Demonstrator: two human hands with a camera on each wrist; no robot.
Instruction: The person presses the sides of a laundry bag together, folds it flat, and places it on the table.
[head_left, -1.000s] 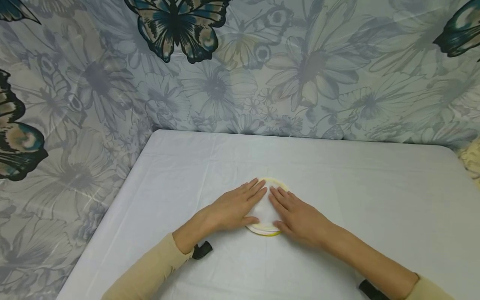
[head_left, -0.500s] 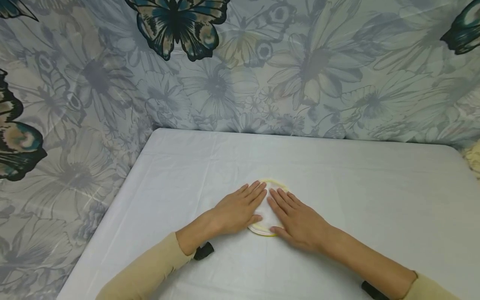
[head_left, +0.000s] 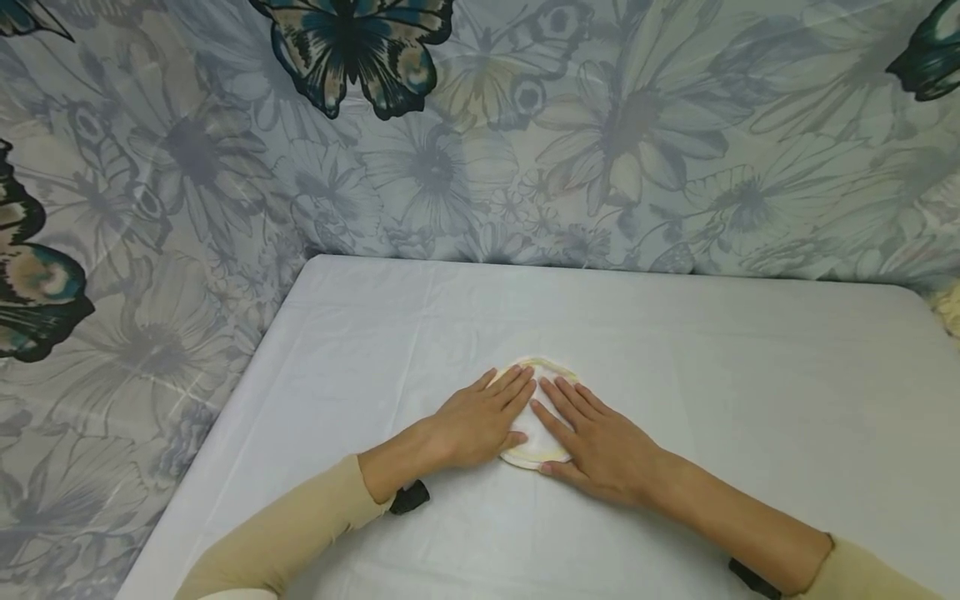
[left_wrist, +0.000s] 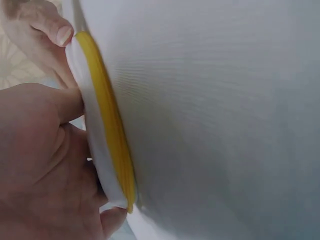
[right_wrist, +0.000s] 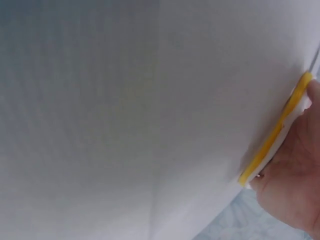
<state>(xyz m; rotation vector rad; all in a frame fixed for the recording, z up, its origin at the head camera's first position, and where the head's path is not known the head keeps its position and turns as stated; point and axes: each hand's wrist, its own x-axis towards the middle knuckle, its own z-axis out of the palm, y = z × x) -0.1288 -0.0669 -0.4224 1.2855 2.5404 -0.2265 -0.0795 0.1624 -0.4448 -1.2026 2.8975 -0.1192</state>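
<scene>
A round, flat white cloth pad [head_left: 536, 437] with yellow edging lies on the white-covered table. My left hand [head_left: 480, 427] rests on its left half, fingers extended and pointing away from me. Over the right half my right hand [head_left: 611, 450] lies likewise, with its fingertips close to those of the left. Both thumbs are at the pad's near part. In the left wrist view a ridged yellow band [left_wrist: 107, 117] runs beneath the white layer, beside the left hand [left_wrist: 45, 165]. The right wrist view shows the right hand [right_wrist: 295, 175] along that same yellow edge.
The table [head_left: 750, 367] is covered in smooth white cloth. Behind and to the left hangs a flower-and-butterfly patterned sheet [head_left: 450, 192]. Black wrist devices [head_left: 409, 498] sit under the forearms. A pale yellow bunched thing [head_left: 950, 308] shows at the far right edge.
Both hands stay on the pad. The left hand has slid slightly right and towards me, and the pad's near left edge has shifted a little right. Less yellow shows at the near rim.
</scene>
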